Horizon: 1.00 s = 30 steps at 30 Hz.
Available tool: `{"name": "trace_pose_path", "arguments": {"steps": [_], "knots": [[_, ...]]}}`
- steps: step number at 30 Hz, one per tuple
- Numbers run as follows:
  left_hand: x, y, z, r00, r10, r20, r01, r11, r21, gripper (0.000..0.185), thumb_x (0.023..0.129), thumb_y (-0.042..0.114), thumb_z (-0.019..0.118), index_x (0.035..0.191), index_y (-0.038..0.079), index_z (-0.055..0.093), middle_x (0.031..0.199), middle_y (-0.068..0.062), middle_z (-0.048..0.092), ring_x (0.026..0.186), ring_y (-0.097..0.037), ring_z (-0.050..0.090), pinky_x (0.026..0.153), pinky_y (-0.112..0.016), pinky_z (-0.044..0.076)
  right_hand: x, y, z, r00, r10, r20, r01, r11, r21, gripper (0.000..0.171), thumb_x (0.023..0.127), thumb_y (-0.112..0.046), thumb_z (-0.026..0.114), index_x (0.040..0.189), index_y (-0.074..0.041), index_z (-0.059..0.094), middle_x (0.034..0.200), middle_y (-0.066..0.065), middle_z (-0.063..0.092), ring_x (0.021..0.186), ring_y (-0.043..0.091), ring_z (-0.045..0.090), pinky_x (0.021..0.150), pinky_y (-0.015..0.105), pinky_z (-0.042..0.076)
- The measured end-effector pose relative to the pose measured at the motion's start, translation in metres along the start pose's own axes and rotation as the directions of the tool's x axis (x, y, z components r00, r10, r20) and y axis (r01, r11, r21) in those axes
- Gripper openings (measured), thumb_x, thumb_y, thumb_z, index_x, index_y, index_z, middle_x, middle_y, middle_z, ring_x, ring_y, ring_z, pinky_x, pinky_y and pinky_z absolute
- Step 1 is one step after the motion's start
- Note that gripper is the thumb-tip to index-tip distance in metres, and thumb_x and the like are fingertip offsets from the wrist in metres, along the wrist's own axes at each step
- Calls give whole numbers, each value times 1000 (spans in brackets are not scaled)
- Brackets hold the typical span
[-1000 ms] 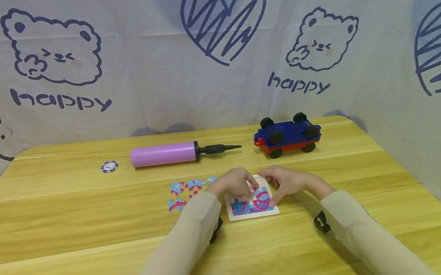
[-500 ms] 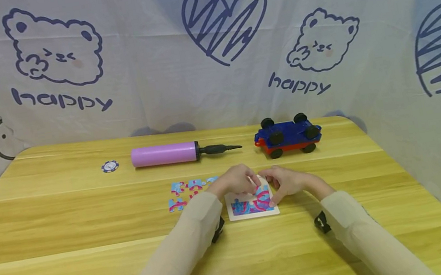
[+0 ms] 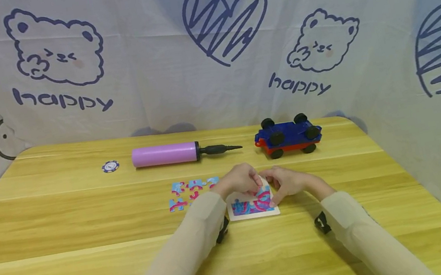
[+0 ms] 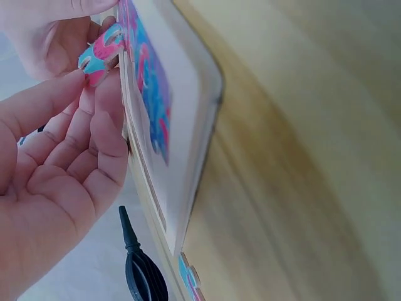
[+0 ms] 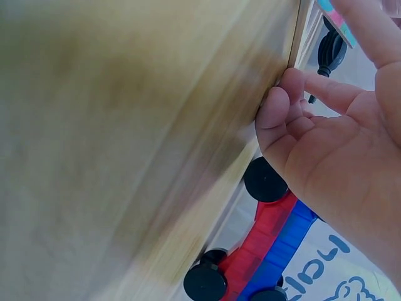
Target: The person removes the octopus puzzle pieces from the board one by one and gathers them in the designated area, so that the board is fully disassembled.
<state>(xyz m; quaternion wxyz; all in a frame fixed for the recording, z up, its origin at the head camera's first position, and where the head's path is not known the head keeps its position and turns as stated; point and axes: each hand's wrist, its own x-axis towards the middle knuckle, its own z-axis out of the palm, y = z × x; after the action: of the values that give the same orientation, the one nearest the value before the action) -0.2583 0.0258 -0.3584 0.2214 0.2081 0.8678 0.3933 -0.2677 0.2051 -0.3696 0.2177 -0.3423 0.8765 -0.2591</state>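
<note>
In the head view, my left hand [image 3: 241, 179] is over the upper part of a white-framed jigsaw puzzle board [image 3: 255, 215]. Its thumb and fingers pinch a blue-and-pink puzzle piece [image 4: 97, 58], tilted above the board in the left wrist view. Fitted pieces [image 3: 249, 207] in blue, pink and purple fill the board's lower and right parts. My right hand [image 3: 288, 181] holds the board at its right side, thumb on the near right edge and fingers at the far corner. In the right wrist view its fingertips [image 5: 274, 110] curl down against the table by the board's edge.
Several loose puzzle pieces [image 3: 177, 205] lie left of the board, partly behind my left forearm. Farther back are a purple hand pump [image 3: 164, 154] with a black nozzle, a poker chip [image 3: 110, 166], and an upturned blue-and-red toy car [image 3: 287, 135]. A printed curtain [image 3: 152, 95] hangs behind the table.
My left hand has shifted slightly right with the puzzle piece, its forearm following and showing more of the loose pieces. The right hand and board stay in place.
</note>
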Motion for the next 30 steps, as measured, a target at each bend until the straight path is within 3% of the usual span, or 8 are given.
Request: {"name": "trace_pose_path", "arguments": {"steps": [15, 30], "knots": [[-5, -7, -8, 1000, 24, -16, -25, 998, -54, 6, 78, -6, 59, 80, 0, 61, 67, -3, 58, 58, -13, 53, 56, -23, 47, -2, -3, 1, 998, 55, -15, -55, 998, 2, 73, 68, -15, 78, 125, 10, 40, 80, 7, 43, 65, 15, 38, 59, 25, 33], [-25, -26, -26, 997, 47, -60, -52, 994, -94, 5, 79, -3, 61, 84, -3, 62, 70, -5, 60, 62, -13, 55, 58, -24, 47, -2, -4, 1, 992, 126, -18, -126, 992, -2, 80, 68, -14, 78, 129, 14, 33, 89, 9, 42, 72, 17, 39, 63, 26, 35]]}}
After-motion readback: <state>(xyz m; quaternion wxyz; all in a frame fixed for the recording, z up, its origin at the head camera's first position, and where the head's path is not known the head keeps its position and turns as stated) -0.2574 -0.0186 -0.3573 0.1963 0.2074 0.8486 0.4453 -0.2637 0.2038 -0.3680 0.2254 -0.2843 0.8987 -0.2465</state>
